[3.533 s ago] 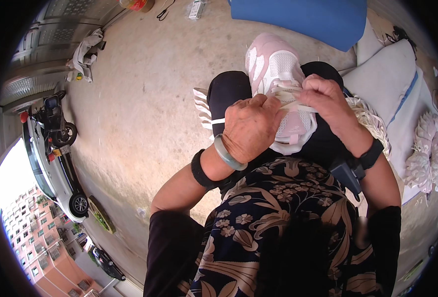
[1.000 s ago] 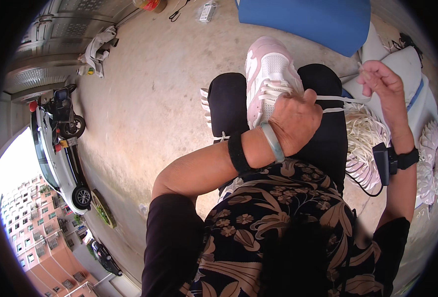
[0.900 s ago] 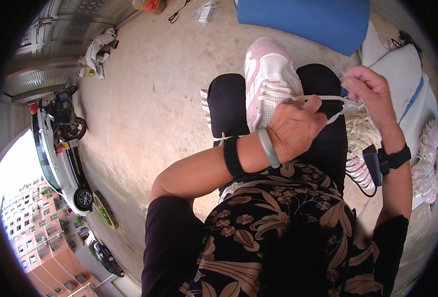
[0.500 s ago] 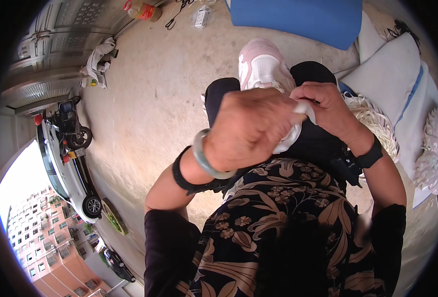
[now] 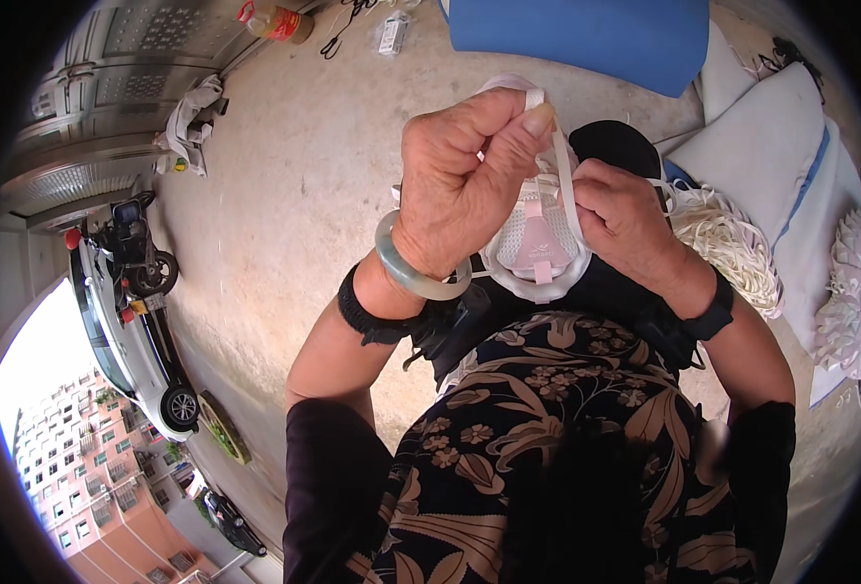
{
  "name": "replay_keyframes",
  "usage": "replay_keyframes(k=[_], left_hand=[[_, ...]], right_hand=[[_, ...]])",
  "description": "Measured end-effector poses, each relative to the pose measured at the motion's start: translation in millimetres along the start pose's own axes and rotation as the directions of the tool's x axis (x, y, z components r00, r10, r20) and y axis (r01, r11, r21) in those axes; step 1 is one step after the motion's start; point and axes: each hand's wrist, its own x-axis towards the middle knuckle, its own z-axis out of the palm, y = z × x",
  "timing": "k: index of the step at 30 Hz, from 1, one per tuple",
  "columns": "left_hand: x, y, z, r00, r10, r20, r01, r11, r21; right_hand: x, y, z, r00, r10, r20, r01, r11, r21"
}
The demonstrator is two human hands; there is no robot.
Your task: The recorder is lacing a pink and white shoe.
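Observation:
A white and pink sneaker (image 5: 538, 238) rests on my lap, its tongue and collar toward me and its toe mostly behind my left hand. My left hand (image 5: 474, 175) pinches a flat white shoelace (image 5: 565, 180) between thumb and forefinger, raised over the shoe. From there the lace runs taut down to the shoe's right side. Against that side is my right hand (image 5: 630, 214), its fingers curled at the eyelets on the lace; the fingertips are partly hidden.
A bundle of white laces (image 5: 732, 253) lies to the right, near pale sheets (image 5: 752, 146) and a pile of white shoe parts (image 5: 847, 297). Ahead is a blue board (image 5: 581, 39). A bottle (image 5: 275, 21) and scissors (image 5: 331, 44) are at the far left; a motorbike (image 5: 139, 243) and cars stand beyond.
My left hand has moved up and away from me, drawing out a length of lace. The sneaker's tongue and collar now show between my hands. My right hand has shifted slightly.

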Motion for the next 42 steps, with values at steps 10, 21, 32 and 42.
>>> replay_keyframes(k=[10, 21, 32, 42], left_hand=[[3.8, -7.5, -3.1, 0.997, 0.072, 0.017, -0.073, 0.996, 0.05], [3.1, -11.8, 16.7, 0.877, 0.394, 0.274, -0.462, 0.848, 0.258], [-76.6, -55.4, -6.0, 0.973, 0.151, 0.173, -0.23, 0.615, 0.755], [-76.2, -83.2, -2.5, 0.991, 0.114, 0.067, -0.132, 0.876, 0.463]], right_hand=[[-2.2, 3.2, 11.7, 0.991, 0.133, -0.004, -0.131, 0.98, 0.15], [-0.4, -2.7, 22.4, 0.936, 0.341, -0.088, -0.289, 0.887, 0.361], [-9.3, 1.1, 21.2, 0.98, 0.2, -0.007, -0.199, 0.977, 0.073], [-7.6, 4.4, 31.7, 0.949, 0.315, 0.006, -0.308, 0.924, 0.226]])
